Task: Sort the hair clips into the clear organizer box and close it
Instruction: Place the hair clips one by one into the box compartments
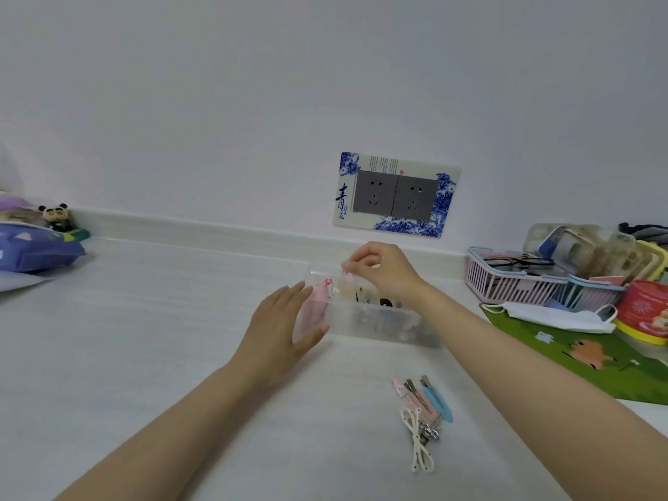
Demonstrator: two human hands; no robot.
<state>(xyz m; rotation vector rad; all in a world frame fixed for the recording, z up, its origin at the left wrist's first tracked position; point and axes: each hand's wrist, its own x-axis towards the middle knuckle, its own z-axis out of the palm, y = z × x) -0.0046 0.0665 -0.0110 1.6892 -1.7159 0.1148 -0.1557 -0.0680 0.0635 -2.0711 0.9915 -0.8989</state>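
Note:
The clear organizer box (383, 325) stands on the white table, its lid up toward the wall. Several clips lie inside it, a pink one (317, 301) at its left end. My left hand (280, 329) rests flat against the box's left end with straight fingers. Above the box's middle, my right hand (379, 269) pinches a small pale clip (347, 280) between thumb and fingertips. A loose bunch of hair clips (421, 410), pink, blue, cream and metal, lies on the table nearer to me, right of centre.
A pink basket (506, 287) with glasses and cases stands at the right, beside a red tin (645, 307). A white face mask (553, 316) lies on a green mat (596, 359). A purple pack (34, 247) and a panda figure (56, 215) sit far left.

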